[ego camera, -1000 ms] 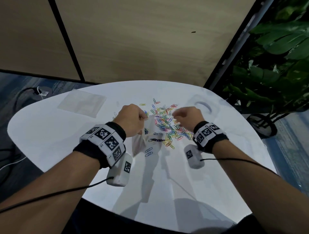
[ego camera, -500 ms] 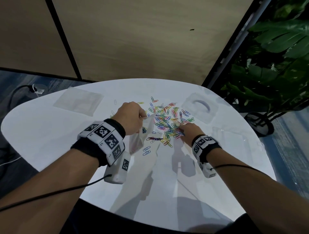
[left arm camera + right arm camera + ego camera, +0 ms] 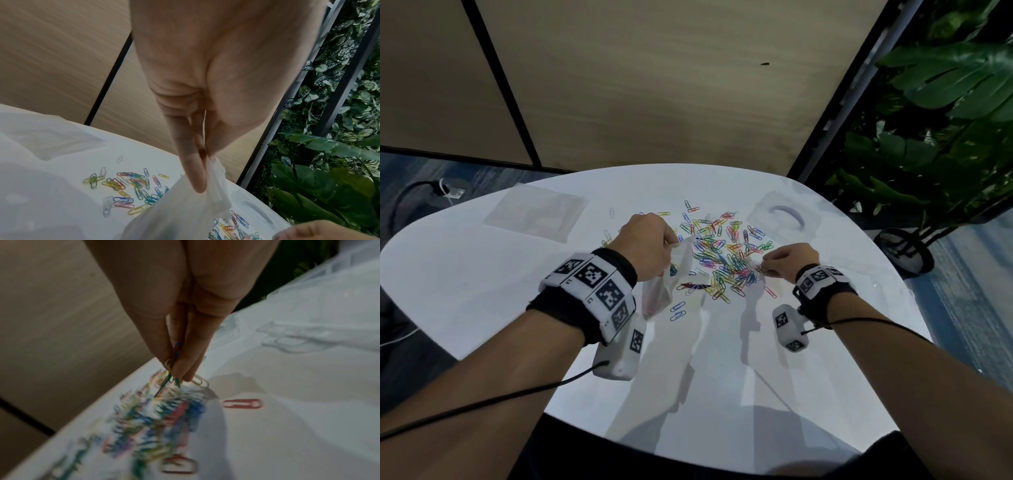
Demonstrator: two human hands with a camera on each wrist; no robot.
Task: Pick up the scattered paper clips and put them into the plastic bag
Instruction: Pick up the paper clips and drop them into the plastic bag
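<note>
The left hand (image 3: 645, 245) pinches the rim of the bag (image 3: 671, 279), thumb against forefinger, so it hangs limp above the table (image 3: 482, 274). The right hand (image 3: 789, 262) has its fingertips (image 3: 180, 368) closed on a few clips (image 3: 173, 360); the blur hides how many. Most clips lie in a heap (image 3: 722, 253) between the hands. They look light, stiff and slick, best taken in a pinched cluster; the bag is flimsy, so grip it at the mouth.
</note>
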